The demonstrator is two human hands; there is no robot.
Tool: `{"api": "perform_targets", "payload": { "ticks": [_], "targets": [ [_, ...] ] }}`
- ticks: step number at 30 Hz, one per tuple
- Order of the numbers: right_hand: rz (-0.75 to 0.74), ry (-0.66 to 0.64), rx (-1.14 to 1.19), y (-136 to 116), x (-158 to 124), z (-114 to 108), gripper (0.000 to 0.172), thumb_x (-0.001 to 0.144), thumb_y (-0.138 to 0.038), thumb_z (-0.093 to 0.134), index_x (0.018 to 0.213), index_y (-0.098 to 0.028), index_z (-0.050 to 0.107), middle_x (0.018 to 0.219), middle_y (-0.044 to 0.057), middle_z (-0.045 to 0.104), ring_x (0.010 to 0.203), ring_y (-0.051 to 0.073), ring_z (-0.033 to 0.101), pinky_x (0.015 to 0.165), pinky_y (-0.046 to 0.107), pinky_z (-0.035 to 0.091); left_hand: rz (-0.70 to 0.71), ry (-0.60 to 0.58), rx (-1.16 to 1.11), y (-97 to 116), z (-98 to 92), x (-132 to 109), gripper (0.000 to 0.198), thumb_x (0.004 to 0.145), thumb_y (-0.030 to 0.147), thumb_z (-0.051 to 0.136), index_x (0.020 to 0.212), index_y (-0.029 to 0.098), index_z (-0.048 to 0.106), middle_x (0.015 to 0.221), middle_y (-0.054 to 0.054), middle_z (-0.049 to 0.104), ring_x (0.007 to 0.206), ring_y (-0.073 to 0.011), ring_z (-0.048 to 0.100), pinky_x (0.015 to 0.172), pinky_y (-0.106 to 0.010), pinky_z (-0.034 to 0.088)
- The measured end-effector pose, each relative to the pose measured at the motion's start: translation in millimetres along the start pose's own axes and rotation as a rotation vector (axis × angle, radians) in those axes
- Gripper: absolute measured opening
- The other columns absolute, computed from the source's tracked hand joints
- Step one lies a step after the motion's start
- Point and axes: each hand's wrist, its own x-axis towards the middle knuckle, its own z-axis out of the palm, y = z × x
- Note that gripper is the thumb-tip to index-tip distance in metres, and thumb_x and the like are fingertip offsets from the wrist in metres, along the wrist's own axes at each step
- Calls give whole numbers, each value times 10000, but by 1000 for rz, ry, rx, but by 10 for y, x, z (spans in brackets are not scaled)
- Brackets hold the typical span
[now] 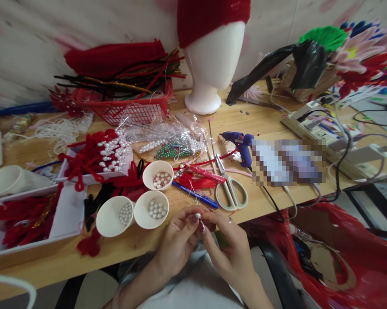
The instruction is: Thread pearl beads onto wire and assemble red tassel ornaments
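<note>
Our left hand (177, 240) and right hand (232, 240) meet at the front edge of the desk (135, 243), fingers drawn in narrow, tips close together. A small whitish spot shows there; we cannot tell whether it is a gripped bead or part of a nail. To the right of the hands, below desk level, we note a red plastic bag (372, 268), open, with cardboard inside.

Just left of the left hand stands the near cup (141, 209), holding white pearls (157, 209); right beside it, farther left, the left cup (107, 214) holds smaller pearls (125, 213). Beyond these two, the far cup (148, 174) holds red and white beads (162, 180). Well left of the hands we see a white box (71, 210) of red fuzzy pieces (27, 219).

Directly beyond the hands lies a blue pen (209, 201), slanting; just beyond the right hand, scissors (228, 184), handles toward us. Past the scissors: a blue glue gun (244, 150), and right of it a power strip (338, 159) with cables.

Farther off, ahead of the hands, clear plastic bags (141, 133) lie near green beads (172, 150). Behind them we record a red basket (122, 110) piled with stems and, to its right, an upright white foam head (214, 64) wearing a red cap (209, 19).
</note>
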Motion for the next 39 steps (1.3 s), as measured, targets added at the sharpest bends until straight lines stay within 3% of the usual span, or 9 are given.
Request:
{"api": "perform_targets", "payload": {
  "ticks": [5, 10, 14, 27, 34, 39],
  "targets": [
    [-40, 18, 16, 8, 9, -32, 229, 938, -68, 556, 1066, -238, 639, 895, 8, 732, 779, 144, 704, 710, 218, 541, 91, 34, 134, 11, -25, -20, 232, 669, 341, 927, 819, 210, 808, 889, -31, 774, 816, -160, 707, 746, -240, 563],
    [-158, -4, -102, -12, 42, -98, 269, 931, -39, 528, 1106, -223, 619, 882, 39, 719, 763, 173, 681, 679, 261, 540, 290, 57, 426, 37, -81, -30, 165, 770, 338, 854, 870, 213, 813, 907, -52, 765, 870, -193, 690, 798, -264, 547],
    [-142, -10, -141, -17, 31, -111, 233, 941, -72, 551, 1117, -213, 608, 863, 40, 701, 756, 181, 657, 677, 278, 525, 376, 53, 491, 58, -68, -40, 126, 770, 325, 852, 797, 210, 808, 858, -57, 761, 872, -208, 693, 823, -269, 536],
    [-196, 1, -161, 27, 28, -105, 240, 948, -17, 532, 1091, -194, 610, 850, 34, 686, 769, 184, 610, 710, 304, 482, 385, 79, 507, 99, -53, -40, 118, 723, 294, 884, 727, 208, 804, 789, -52, 761, 798, -204, 689, 784, -271, 532],
    [-83, -150, -162, 38, 0, -191, 215, 952, -89, 564, 1122, -220, 565, 975, 51, 687, 892, 212, 645, 797, 334, 513, 355, 101, 495, 56, -108, -64, 165, 743, 326, 872, 762, 185, 788, 917, -69, 759, 917, -206, 697, 771, -240, 545],
    [1, -191, -172, 42, -60, -299, 292, 919, -175, 626, 1190, -248, 542, 1089, 49, 681, 992, 219, 663, 851, 316, 526, 155, 56, 285, 42, -118, -82, 284, 750, 387, 868, 843, 175, 704, 858, -43, 767, 595, -102, 644, 500, -175, 483]
  ]
}}
